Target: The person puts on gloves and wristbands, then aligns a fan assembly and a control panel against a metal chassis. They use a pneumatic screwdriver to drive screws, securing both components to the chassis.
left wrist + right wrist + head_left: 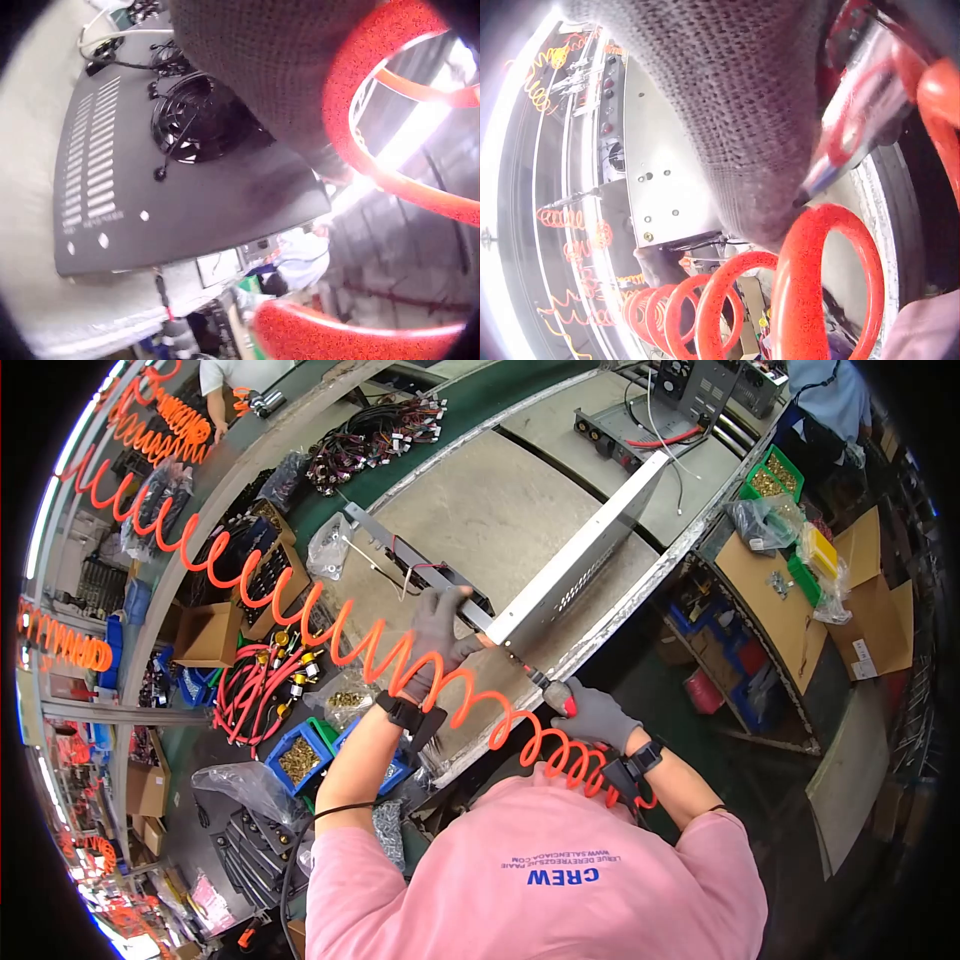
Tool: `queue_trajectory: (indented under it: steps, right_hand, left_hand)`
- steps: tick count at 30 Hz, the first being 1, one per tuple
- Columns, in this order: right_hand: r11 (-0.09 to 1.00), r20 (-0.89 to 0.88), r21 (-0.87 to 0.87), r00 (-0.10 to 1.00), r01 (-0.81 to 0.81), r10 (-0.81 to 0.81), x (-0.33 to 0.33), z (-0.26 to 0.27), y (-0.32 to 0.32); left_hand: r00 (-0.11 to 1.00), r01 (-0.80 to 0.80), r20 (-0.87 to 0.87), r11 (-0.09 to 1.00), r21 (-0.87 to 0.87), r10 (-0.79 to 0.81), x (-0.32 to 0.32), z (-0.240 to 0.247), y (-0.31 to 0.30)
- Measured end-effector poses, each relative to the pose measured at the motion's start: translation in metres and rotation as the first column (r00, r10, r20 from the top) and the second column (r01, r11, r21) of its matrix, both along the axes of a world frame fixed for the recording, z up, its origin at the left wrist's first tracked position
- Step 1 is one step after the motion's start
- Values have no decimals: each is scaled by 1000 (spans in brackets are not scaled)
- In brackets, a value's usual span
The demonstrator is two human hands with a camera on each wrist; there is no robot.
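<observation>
A metal panel (585,555) stands on edge across the workbench; its dark face (217,217), with slots and black fans (196,124), fills much of the left wrist view. My gloved left hand (437,635) grips the panel's near end, its glove (262,67) covering part of the edge. With my gloved right hand (592,717) I hold a red and silver power driver (556,697), its tip pointing at the panel's near lower corner. In the right wrist view the glove (735,112) hides part of the driver (862,105). Whether the tip touches is unclear.
An orange coiled hose (370,655) crosses over both forearms. A bracket with wires (410,555) lies left of the panel, an open chassis (650,435) beyond it. Blue bins (300,758) of brass parts stand left of the bench; green bins (775,475) stand at right.
</observation>
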State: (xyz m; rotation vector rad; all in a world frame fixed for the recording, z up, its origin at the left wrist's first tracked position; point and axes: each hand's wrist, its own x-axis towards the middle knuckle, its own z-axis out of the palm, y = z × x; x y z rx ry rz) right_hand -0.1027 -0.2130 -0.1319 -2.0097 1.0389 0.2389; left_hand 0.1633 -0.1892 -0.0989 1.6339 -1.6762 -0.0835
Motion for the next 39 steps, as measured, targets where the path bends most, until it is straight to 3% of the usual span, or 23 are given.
queue_trajectory:
  steps: [2,3,4,5,6,8,9,14,16,17,27,29,33,35,38,39]
  right_hand:
    - [1000,18,13,1000,-7,7,-7,1,2]
    - [999,35,37,999,-13,12,-9,1,2]
    - [999,33,34,999,-19,18,-9,6,2]
    - [999,23,32,1000,-20,19,-11,16,4]
    - [999,11,31,1000,-20,20,-14,25,6]
    - [997,23,76,1000,-4,2,-15,39,8]
    - [999,51,52,999,2,-5,-15,45,8]
    - [1000,96,-5,995,17,-16,-10,53,8]
    - [1000,93,-5,995,31,-31,-8,54,8]
    - [1000,93,-6,995,23,-23,-8,54,8]
    - [996,148,-56,987,64,-55,-3,50,7]
    - [996,164,-61,985,59,-49,-4,48,6]
    - [998,197,17,978,64,-66,-6,44,5]
    - [998,208,24,976,66,-69,-6,44,5]
    - [994,223,60,969,93,-104,-9,42,5]
    - [994,326,82,941,71,-94,-9,37,4]
  left_hand:
    - [995,-11,-98,998,-70,4,0,-10,4]
    - [912,-148,-386,989,3,137,1,-29,8]
    - [730,-253,-629,961,114,267,-3,-31,14]
    - [615,-204,-720,946,250,323,-4,-30,25]
    - [609,-204,-724,945,254,326,-3,-45,34]
    - [151,92,-970,974,207,191,-1,-87,53]
    - [59,121,-975,968,221,215,-10,-89,61]
    - [-70,315,-944,905,286,323,-36,-89,73]
    - [-260,348,-932,925,152,251,-46,-79,74]
    - [-301,321,-919,934,156,257,-48,-80,73]
    - [-249,211,-938,959,191,241,-52,-79,65]
    - [-308,232,-930,964,130,199,-49,-88,67]
    - [-308,261,-929,957,126,206,-47,-91,72]
    - [-418,310,-886,948,68,200,-42,-107,76]
    - [-436,241,-874,963,117,215,-48,-90,75]
    - [-437,237,-874,964,116,213,-50,-84,75]
